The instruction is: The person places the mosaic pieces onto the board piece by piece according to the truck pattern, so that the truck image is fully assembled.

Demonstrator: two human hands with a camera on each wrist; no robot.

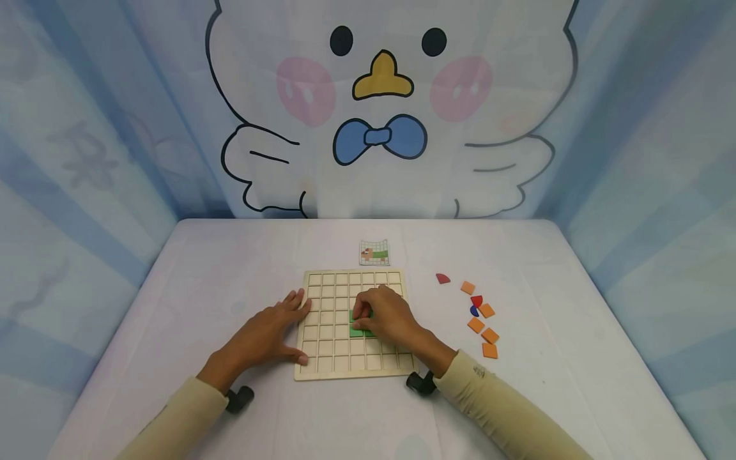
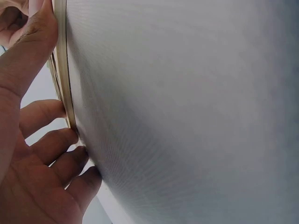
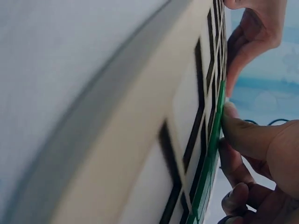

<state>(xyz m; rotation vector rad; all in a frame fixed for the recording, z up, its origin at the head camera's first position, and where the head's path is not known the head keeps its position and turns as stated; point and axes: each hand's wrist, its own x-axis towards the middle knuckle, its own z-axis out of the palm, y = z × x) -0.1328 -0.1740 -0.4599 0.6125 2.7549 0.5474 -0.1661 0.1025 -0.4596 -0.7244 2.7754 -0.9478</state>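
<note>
A pale wooden grid board (image 1: 326, 348) lies on the white table, with green square tiles (image 1: 356, 333) in cells near its middle. My left hand (image 1: 261, 335) rests at the board's left edge, fingers spread and thumb on the lower left rim. In the left wrist view the thumb and fingertips touch the wooden edge (image 2: 64, 70). My right hand (image 1: 391, 317) reaches over the board, its fingers curled and its thumb and fingertips on a green tile (image 3: 215, 135). That hand partly hides the green tiles in the head view.
Right of the board lie several orange square tiles (image 1: 490, 351), a red quarter-round piece (image 1: 443, 278), another red piece (image 1: 476, 300) and a blue rounded piece (image 1: 474, 311). A small picture card (image 1: 374, 253) lies behind the board. A patterned curtain (image 1: 379, 185) rises at the table's back edge.
</note>
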